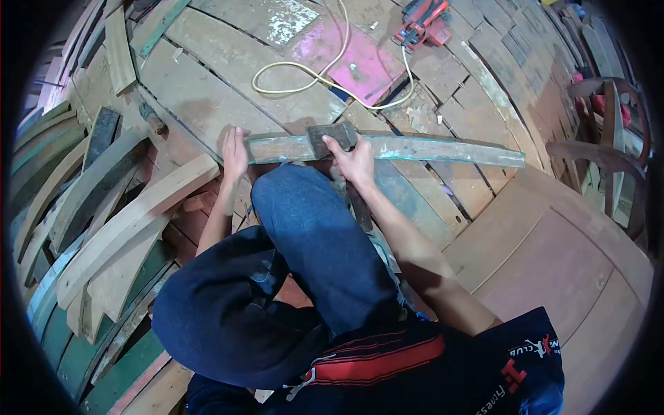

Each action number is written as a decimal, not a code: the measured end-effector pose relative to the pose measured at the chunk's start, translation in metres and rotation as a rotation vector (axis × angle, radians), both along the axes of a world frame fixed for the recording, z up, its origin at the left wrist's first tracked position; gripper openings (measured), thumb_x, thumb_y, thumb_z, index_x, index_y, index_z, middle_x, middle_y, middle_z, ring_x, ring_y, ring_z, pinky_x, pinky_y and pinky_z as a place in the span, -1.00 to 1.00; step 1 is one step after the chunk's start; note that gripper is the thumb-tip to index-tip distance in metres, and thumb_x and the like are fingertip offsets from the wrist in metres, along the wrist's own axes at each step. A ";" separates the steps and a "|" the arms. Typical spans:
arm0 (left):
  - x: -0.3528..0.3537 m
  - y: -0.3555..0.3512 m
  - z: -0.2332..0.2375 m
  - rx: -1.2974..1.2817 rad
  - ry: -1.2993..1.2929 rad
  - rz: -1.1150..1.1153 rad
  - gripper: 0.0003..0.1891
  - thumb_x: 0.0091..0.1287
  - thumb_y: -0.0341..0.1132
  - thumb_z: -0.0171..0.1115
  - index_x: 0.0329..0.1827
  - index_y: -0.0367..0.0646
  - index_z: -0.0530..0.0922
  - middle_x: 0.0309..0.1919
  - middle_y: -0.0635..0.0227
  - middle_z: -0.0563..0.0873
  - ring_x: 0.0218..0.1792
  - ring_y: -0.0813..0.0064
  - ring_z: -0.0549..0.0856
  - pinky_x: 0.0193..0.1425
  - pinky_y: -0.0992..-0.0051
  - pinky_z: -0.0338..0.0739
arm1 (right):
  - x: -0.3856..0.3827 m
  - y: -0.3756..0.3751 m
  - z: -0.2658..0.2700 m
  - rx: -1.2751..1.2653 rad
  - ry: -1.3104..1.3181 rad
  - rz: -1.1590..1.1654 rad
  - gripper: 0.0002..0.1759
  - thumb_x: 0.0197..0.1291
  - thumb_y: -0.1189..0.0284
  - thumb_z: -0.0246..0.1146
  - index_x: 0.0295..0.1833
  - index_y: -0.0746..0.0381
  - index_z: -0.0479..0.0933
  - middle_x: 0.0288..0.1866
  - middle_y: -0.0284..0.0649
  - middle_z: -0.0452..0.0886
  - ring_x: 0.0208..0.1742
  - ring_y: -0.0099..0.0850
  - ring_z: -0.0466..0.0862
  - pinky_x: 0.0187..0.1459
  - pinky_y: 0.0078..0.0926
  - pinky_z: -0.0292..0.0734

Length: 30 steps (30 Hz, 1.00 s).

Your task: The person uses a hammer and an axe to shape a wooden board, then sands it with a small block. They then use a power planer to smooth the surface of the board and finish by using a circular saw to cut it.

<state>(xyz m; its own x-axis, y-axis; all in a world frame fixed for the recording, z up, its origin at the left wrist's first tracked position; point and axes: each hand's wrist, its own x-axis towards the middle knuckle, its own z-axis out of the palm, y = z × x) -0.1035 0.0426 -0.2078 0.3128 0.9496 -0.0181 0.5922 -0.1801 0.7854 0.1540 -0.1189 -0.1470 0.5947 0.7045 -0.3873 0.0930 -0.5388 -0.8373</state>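
Across the floor in front of my knees lies a long, slightly curved wooden board (443,151) with greenish paint along its edges. My left hand (236,153) grips the board's left end, fingers held together over it. My right hand (354,163) is closed on a dark, square-headed hand tool (319,142), its thumb pressed on the flat head. That head rests on or just over the board, left of its middle. What looks like the tool's handle runs down beside my knee, partly hidden by my right hand and leg.
Curved wooden pieces (138,221) are heaped at the left. A red power tool (422,24) lies at the back, near a pale cable (290,65). Wooden panels (526,242) lie at the right, beside curved frame parts (595,158). The plank floor (200,76) has gaps.
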 end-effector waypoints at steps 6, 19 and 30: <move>-0.019 -0.011 0.019 -0.194 -0.029 0.253 -0.63 0.55 -0.14 0.13 0.05 -0.34 0.63 -0.10 0.18 0.74 -0.04 0.41 0.67 0.15 0.42 0.50 | -0.004 0.002 0.001 -0.045 0.104 0.000 -0.47 0.12 0.06 0.52 -0.22 0.39 0.65 -0.64 -0.19 0.65 -0.63 -0.38 0.67 -0.46 -0.31 0.59; -0.043 -0.035 0.042 -0.382 -0.129 0.153 -0.61 0.40 -0.32 0.38 0.24 -0.27 0.65 0.07 0.15 0.79 0.09 0.46 0.73 0.26 0.46 0.55 | -0.064 0.043 0.014 0.112 -0.091 0.041 -0.44 0.06 0.09 0.53 -0.20 0.46 0.69 -0.30 0.18 0.75 -0.21 0.04 0.80 -0.14 -0.09 0.68; -0.059 -0.035 0.030 -0.397 -0.150 0.073 -0.58 0.40 -0.31 0.37 0.29 -0.21 0.63 0.18 0.13 0.74 0.23 0.41 0.66 0.40 0.42 0.44 | -0.083 0.065 0.013 0.030 -0.017 0.121 -0.39 0.03 0.04 0.54 -0.30 0.49 0.67 -0.40 0.20 0.72 -0.29 0.03 0.80 -0.25 -0.11 0.67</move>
